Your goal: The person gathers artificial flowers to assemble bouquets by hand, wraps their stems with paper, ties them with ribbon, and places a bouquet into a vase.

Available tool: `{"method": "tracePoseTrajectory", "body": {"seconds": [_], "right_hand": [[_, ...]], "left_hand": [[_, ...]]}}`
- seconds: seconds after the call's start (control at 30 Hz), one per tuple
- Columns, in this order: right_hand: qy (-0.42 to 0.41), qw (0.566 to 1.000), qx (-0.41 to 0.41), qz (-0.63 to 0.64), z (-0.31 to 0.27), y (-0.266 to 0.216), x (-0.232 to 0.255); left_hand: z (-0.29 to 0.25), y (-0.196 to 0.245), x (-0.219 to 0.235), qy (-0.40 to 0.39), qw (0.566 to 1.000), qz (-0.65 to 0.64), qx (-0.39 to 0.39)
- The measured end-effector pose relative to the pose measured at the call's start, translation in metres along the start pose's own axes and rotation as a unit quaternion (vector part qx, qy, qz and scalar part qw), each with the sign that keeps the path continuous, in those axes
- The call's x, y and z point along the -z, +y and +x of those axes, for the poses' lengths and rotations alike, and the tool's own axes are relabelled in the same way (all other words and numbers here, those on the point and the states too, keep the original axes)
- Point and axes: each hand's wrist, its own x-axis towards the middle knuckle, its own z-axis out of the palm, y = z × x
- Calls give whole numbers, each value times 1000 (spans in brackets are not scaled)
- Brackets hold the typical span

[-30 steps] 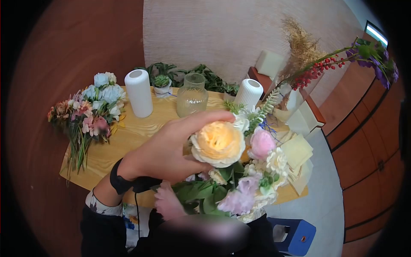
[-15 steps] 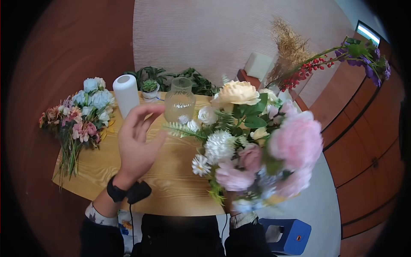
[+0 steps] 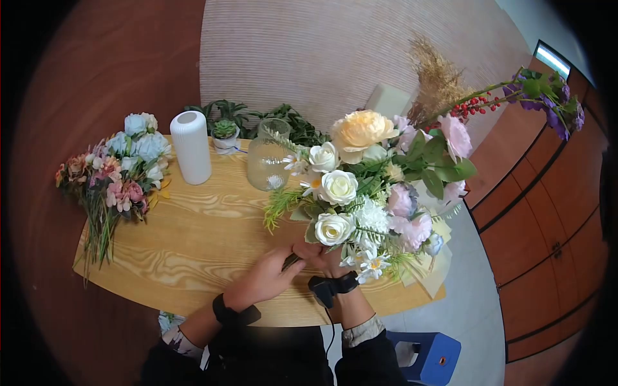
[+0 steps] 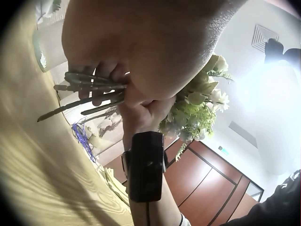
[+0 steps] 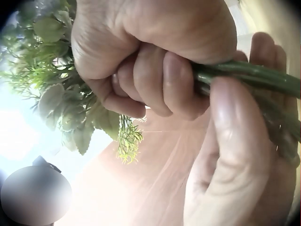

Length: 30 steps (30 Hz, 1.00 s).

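My right hand (image 3: 329, 260) grips a bouquet of artificial flowers (image 3: 339, 188) by its stems, above the table's front half. White roses, a peach bloom, pale pink flowers, daisies and green sprigs spread out over that fist. Below it my left hand (image 3: 262, 278) holds the lower stems (image 5: 268, 77), its thumb on one side and its fingers behind them. In the right wrist view the two hands are close together along the green stems. The cut stem ends (image 4: 70, 106) stick out past the left hand in the left wrist view.
On the wooden table (image 3: 193, 238) stand a white ribbed vase (image 3: 191, 151), a clear glass vase (image 3: 265, 164) and a potted succulent (image 3: 224, 134). More artificial flowers (image 3: 125, 170) lie at the left. Pale paper sheets (image 3: 434, 270) lie at the right, near a blue stool (image 3: 438, 360).
The left hand first held a peach bloom up close, then came off it, and now holds the stems below the right hand. The bouquet has swung upright, its blooms now turned toward the back.
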Motion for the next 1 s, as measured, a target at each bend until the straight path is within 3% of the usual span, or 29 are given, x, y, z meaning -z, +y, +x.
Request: {"method": "tracePoseTrajectory", "body": {"seconds": [0.03, 0.07, 0.1, 0.17, 0.2, 0.23, 0.3, 0.33, 0.37, 0.4, 0.43, 0.47, 0.5, 0.53, 0.6, 0.67, 0.7, 0.77, 0.8, 0.83, 0.9, 0.93, 0.97, 1.0], "right_hand": [[-59, 982, 48, -173, -7, -8, -12], [-50, 997, 1, -67, -13, -13, -20], [-49, 997, 2, -66, -13, -9, -16], [48, 984, -107, 137, -12, -2, -11], [-57, 996, -36, -65, -16, -11, -18], [-57, 996, -33, -63, -16, -9, -16], [-122, 970, 107, -183, -18, 4, -4], [-176, 955, 121, -203, -11, 18, 15], [-177, 956, 123, -200, -1, 34, 31], [-237, 971, 24, 13, 9, 50, 45], [-284, 929, -77, 224, 15, 59, 49], [-115, 992, -39, 22, -16, 16, 1], [-140, 981, -49, 122, 4, 58, 44], [-143, 981, -47, 126, 8, 68, 52], [-136, 960, -89, 229, 14, 84, 71], [-129, 927, -127, 328, 13, 112, 90], [-125, 907, -145, 376, 37, 109, 99], [-117, 858, -179, 467, 16, 143, 124], [-113, 829, -198, 510, 2, 160, 145], [-109, 798, -217, 552, -2, 172, 159], [-98, 728, -258, 627, 13, 189, 175], [-90, 690, -278, 662, 20, 197, 182], [-82, 651, -297, 694, 26, 204, 189], [-73, 609, -314, 725, 31, 211, 195]], "left_hand": [[1, 2, 0, -17, 1000, 11, -1], [1, 2, -1, -19, 1000, 12, -1], [0, 1, -2, -11, 1000, 13, -20], [-1, -1, -3, -3, 999, 16, -39], [-2, -2, -3, -15, 1000, 3, -22], [-2, -3, -3, -26, 1000, -11, -5], [-3, -4, -4, -32, 999, -15, 9], [-4, -6, -4, -35, 999, -21, 24], [-4, -8, -3, -36, 999, -16, 24], [-3, -12, -4, -48, 995, -37, 75], [-2, -16, -4, -60, 988, -57, 127], [-1, -21, -5, -59, 989, -52, 126], [0, -26, -7, -35, 997, 13, 70], [0, -29, -8, -12, 997, 77, 12], [-3, -26, -4, -35, 995, 80, 52], [-6, -22, 0, -81, 985, 77, 130], [-7, -21, 2, -82, 985, 81, 127], [-16, -23, 10, -131, 983, 127, 27], [-28, -47, 12, -169, 985, -35, 25], [-32, -62, 7, -168, 985, -31, 24], [-36, -79, -1, -155, 973, -149, 83], [-20, -23, 7, -133, 983, -116, 44], [-17, -20, 5, -132, 984, -115, 44], [-16, -19, 4, -121, 992, -8, 29]]}}
